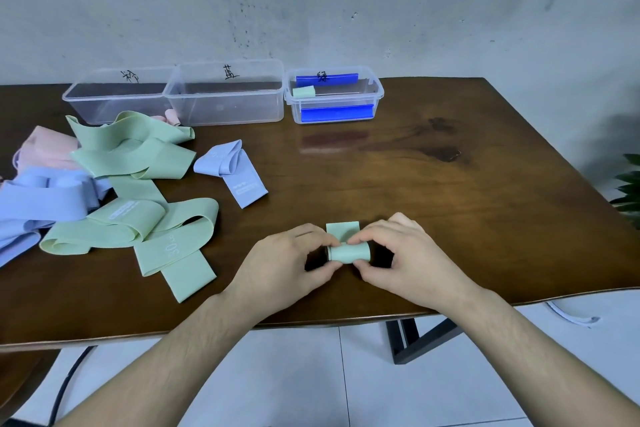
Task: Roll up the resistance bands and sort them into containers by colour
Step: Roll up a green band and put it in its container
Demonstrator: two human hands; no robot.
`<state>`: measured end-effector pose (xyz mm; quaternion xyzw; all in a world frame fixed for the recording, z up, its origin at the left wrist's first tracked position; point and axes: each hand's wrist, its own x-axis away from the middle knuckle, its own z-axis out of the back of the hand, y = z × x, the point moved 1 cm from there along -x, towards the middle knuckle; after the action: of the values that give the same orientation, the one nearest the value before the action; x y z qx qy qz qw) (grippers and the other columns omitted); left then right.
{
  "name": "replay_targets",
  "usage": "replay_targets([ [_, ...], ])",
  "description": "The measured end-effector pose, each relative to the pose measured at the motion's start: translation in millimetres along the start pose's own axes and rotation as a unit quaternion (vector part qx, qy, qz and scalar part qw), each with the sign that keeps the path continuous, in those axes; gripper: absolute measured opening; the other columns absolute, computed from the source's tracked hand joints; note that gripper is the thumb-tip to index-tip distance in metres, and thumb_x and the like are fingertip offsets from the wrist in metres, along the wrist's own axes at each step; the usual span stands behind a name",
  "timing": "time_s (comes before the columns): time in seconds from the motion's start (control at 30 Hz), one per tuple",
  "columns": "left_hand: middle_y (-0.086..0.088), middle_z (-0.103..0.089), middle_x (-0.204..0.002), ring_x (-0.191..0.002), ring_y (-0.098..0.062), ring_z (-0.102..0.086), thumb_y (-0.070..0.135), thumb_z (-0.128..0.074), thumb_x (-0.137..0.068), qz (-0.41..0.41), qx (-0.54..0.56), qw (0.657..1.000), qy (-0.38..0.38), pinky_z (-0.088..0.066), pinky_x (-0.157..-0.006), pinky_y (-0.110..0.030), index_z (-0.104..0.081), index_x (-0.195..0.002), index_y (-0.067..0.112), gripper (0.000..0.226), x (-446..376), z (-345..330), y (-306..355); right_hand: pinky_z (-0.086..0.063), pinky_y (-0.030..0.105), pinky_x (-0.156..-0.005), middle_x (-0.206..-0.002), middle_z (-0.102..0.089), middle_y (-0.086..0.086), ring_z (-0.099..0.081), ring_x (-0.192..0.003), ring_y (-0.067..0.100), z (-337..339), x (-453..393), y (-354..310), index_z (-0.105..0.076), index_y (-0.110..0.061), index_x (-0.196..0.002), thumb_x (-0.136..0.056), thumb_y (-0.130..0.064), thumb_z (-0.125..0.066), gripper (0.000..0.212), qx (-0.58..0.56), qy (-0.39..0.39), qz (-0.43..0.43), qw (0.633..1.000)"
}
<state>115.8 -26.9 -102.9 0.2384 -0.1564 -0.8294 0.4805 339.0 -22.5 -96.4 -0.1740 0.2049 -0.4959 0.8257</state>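
Rolling a green resistance band near the table's front edge, both hands pinch the small roll from either side: the left hand holds its left end between thumb and curled fingers, and the right hand does the same on the right end. A short flat tail of the band lies on the wooden table just beyond the roll, so only a little seems left to wind.

To finish well, the thumbs should probably keep even pressure on both ends so the roll stays straight rather than coning, and the tail should be drawn snug before the last turn, since rubbery band tends to spring open once released. Holding the finished roll closed while carrying it looks wise.

Along the table's back edge stand three clear plastic containers with handwritten labels. The right container, with blue clips, already holds one green roll, so it is the likely target. The middle container and the left container look unfilled, though a pink roll lies just in front of them.

Toward the table's left edge sits a loose pile: unrolled green bands, lilac-blue bands, a pink band, and one folded lilac-blue band apart from the heap.
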Motion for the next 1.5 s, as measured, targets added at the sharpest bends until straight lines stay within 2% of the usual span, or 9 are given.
replay_targets([
  [0.13,0.025,-0.051,-0.113,-0.069,-0.009,-0.054,0.054,-0.056,-0.091,0.013,-0.004,1.0,-0.012,-0.045,-0.058,-0.016,-0.067,-0.118,0.035,0.035,-3.8,-2.2,-2.5,-0.04,0.034,-0.097,-0.111,-0.059,-0.026,-0.041,-0.105,0.005,0.6,-2.7,-0.4,-0.067,-0.036,-0.122,-0.09,-0.044,-0.064,0.033,0.025,0.001,0.003,1.0],
  [0.27,0.023,-0.053,-0.113,-0.076,-0.008,-0.056,0.052,-0.055,-0.093,0.031,0.01,0.999,-0.031,-0.051,-0.067,-0.026,-0.065,-0.124,0.034,0.038,-8.4,-1.6,-5.9,-0.04,0.032,-0.096,-0.114,-0.057,-0.027,-0.043,-0.106,0.004,1.7,-3.2,-2.1,-0.062,-0.04,-0.129,-0.092,-0.047,-0.06,0.038,0.031,-0.002,0.007,0.999],
  [0.47,0.024,-0.054,-0.11,-0.083,-0.005,-0.057,0.05,-0.056,-0.093,0.045,0.02,0.999,-0.011,-0.051,-0.071,-0.021,-0.057,-0.131,0.04,0.039,-10.3,0.7,-4.2,-0.043,0.032,-0.092,-0.116,-0.061,-0.028,-0.045,-0.102,0.003,1.9,-6.8,-0.7,-0.063,-0.041,-0.123,-0.096,-0.045,-0.06,0.027,0.011,-0.001,-0.008,1.0],
  [0.63,0.017,-0.059,-0.114,-0.08,-0.004,-0.058,0.033,-0.06,-0.096,-0.014,-0.005,0.998,0.055,-0.053,-0.063,-0.022,-0.071,-0.111,0.028,0.02,-6.9,-4.7,0.0,-0.043,0.029,-0.091,-0.112,-0.062,-0.025,-0.044,-0.104,0.0,0.4,-11.9,-0.6,-0.065,-0.037,-0.124,-0.096,-0.043,-0.06,0.029,-0.004,0.001,-0.023,1.0],
  [0.8,0.019,-0.062,-0.111,-0.086,-0.002,-0.06,0.037,-0.056,-0.097,-0.007,-0.003,0.998,0.069,-0.053,-0.066,-0.023,-0.073,-0.11,0.029,0.023,-9.8,-5.3,-3.8,-0.039,0.031,-0.099,-0.116,-0.057,-0.026,-0.041,-0.11,0.002,-1.3,-14.1,0.7,-0.064,-0.039,-0.127,-0.096,-0.046,-0.056,0.032,0.017,0.02,-0.015,1.0],
  [1.03,0.022,-0.061,-0.11,-0.092,0.0,-0.058,0.036,-0.058,-0.097,0.018,0.021,0.998,0.059,-0.053,-0.074,-0.023,-0.072,-0.114,0.03,0.023,-16.3,-5.8,-7.6,-0.042,0.035,-0.093,-0.116,-0.057,-0.025,-0.045,-0.105,0.005,-1.2,-14.2,1.0,-0.064,-0.038,-0.117,-0.093,-0.043,-0.065,0.025,0.043,0.026,0.014,0.999],
  [1.17,0.023,-0.053,-0.119,-0.077,-0.004,-0.054,0.04,-0.056,-0.096,0.001,-0.009,0.999,0.053,-0.049,-0.061,-0.017,-0.067,-0.12,0.032,0.028,-14.4,-7.1,-3.7,-0.043,0.036,-0.092,-0.113,-0.06,-0.025,-0.047,-0.101,0.006,-0.5,-16.9,4.2,-0.065,-0.038,-0.115,-0.092,-0.045,-0.065,0.024,0.027,0.034,0.013,0.999],
  [1.27,0.022,-0.053,-0.118,-0.062,-0.003,-0.047,0.045,-0.057,-0.093,-0.011,-0.059,0.997,0.044,-0.033,-0.048,-0.008,-0.064,-0.12,0.033,0.031,-11.6,-6.8,-2.4,-0.043,0.036,-0.093,-0.114,-0.061,-0.026,-0.047,-0.102,0.005,-1.7,-19.9,5.9,-0.065,-0.039,-0.118,-0.095,-0.045,-0.061,0.024,0.023,0.028,0.008,0.999],
  [1.5,0.02,-0.054,-0.122,-0.067,-0.004,-0.052,0.043,-0.062,-0.093,0.0,-0.105,0.994,0.02,-0.029,-0.048,-0.01,-0.059,-0.127,0.035,0.035,-19.4,-6.0,-5.2,-0.036,0.035,-0.096,-0.12,-0.056,-0.026,-0.039,-0.111,0.006,-2.0,-25.8,7.9,-0.063,-0.037,-0.13,-0.093,-0.05,-0.057,0.039,0.062,0.03,0.006,0.998],
])
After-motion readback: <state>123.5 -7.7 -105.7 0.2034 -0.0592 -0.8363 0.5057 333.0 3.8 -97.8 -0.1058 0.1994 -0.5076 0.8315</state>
